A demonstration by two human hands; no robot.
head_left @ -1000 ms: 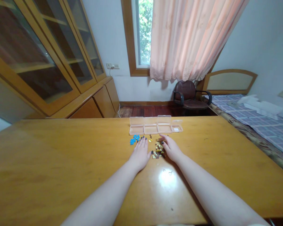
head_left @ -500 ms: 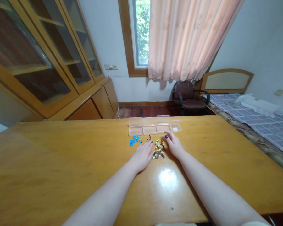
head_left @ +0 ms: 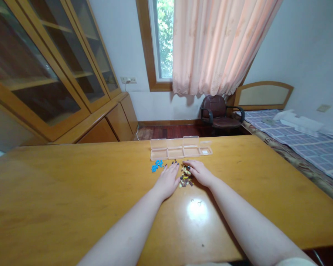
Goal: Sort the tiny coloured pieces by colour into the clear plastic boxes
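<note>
Tabletop (head_left: pixel 66 199), mixed pieces (head_left: pixel 186 181) between left hand (head_left: pixel 168 180) and right hand (head_left: pixel 201 173)

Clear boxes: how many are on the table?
4, in a row along the table's far side: leftmost box, second box, third box, and smallest box at the right end. None looks hidden.

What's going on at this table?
A person has both bare hands at small loose pieces on the wooden table. The left hand lies palm down between the blue pieces and a mixed pile of brown and yellow bits. The right hand reaches over the pile's far right side; whether it grips a piece is too small to tell. Just beyond, a row of clear plastic boxes stands with lids raised.
</note>
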